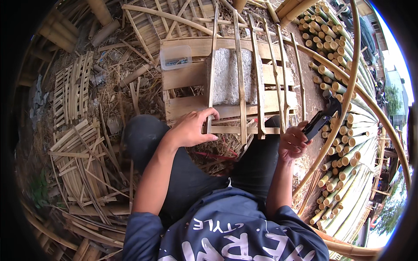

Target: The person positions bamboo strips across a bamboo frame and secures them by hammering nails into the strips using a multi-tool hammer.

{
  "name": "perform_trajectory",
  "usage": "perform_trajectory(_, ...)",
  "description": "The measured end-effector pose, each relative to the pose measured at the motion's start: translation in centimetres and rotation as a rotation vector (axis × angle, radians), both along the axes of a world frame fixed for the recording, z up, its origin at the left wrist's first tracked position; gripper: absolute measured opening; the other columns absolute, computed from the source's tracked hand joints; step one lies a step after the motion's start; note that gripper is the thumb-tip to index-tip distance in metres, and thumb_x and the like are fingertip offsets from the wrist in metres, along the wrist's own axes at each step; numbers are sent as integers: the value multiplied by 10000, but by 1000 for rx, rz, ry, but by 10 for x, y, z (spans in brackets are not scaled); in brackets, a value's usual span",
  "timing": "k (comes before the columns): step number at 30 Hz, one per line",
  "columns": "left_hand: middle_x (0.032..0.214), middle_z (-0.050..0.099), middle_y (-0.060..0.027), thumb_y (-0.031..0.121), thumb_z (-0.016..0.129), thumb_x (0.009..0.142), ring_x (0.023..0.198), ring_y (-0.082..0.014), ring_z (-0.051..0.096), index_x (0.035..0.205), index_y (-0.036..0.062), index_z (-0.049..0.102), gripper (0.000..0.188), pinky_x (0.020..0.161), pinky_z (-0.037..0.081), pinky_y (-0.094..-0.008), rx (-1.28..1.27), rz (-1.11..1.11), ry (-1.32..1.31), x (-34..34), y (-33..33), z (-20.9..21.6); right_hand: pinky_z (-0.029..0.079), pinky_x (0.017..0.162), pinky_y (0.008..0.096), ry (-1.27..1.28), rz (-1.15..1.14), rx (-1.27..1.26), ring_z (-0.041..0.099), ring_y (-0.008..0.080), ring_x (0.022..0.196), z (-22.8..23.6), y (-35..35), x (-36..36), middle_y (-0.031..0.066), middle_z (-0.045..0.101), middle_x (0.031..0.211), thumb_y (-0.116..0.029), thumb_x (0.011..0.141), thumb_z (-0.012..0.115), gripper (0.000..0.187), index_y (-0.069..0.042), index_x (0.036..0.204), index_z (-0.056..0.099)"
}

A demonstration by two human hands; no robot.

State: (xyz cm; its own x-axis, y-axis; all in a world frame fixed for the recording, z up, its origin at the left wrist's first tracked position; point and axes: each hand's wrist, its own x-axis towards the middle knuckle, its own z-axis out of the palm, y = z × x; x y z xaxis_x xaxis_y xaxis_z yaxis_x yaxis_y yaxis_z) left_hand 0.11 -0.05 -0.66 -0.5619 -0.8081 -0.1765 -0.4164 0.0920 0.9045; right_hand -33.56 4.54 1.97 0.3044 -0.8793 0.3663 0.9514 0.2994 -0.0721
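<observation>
A lattice of thin bamboo slats (241,82) lies in front of me, several long strips joined by a crosspiece (228,130) near my knees. My left hand (191,128) curls its fingers and thumb round the lattice's near left corner. In my right hand (292,142) is a hammer (317,125) with a black handle, raised to the right of the lattice, its head pointing up and away. Under the slats sits a rough grey stone block (226,71), on a low platform of wooden boards (185,106).
A clear plastic box (176,67) holding small metal pieces, apparently nails, stands on the platform's far left. Slatted bamboo panels (72,89) and loose strips (82,174) lie at left. Stacked bamboo poles (348,152) fill the right, behind a curved pole (353,65).
</observation>
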Motion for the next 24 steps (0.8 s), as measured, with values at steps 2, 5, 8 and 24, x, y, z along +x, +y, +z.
perform_trajectory(2, 761, 623, -83, 167, 850, 744, 700, -224, 612, 1161, 97, 560, 513, 686, 456, -387, -28, 20, 31, 2, 2, -4, 568, 719, 354, 89, -17, -47, 635, 102, 868, 7, -4, 3, 35, 558, 942, -114, 962, 699, 468, -93, 1383, 497)
perform_trajectory(5, 765, 628, -97, 203, 860, 740, 692, -252, 610, 1158, 111, 561, 523, 697, 460, -399, -73, 44, 17, 4, 4, -3, 534, 853, 496, 484, -89, 55, 511, 160, 851, 32, -27, 20, 32, 476, 905, -24, 895, 687, 529, -126, 1339, 418)
perform_trajectory(8, 783, 641, -109, 231, 863, 742, 743, -285, 628, 1166, 125, 553, 536, 739, 467, -408, -35, 14, -11, 4, 2, -3, 494, 852, 437, 948, -184, 42, 460, 171, 856, 54, -60, 39, 33, 451, 901, -108, 900, 701, 313, -99, 1130, 488)
perform_trajectory(24, 771, 636, -110, 290, 850, 716, 795, -320, 664, 1180, 133, 545, 577, 748, 484, -452, -136, -12, -1, 5, 5, -14, 609, 757, 438, 2325, -274, -1809, 738, 342, 819, 10, -229, 276, 167, 743, 917, -9, 776, 649, 264, -61, 1020, 736)
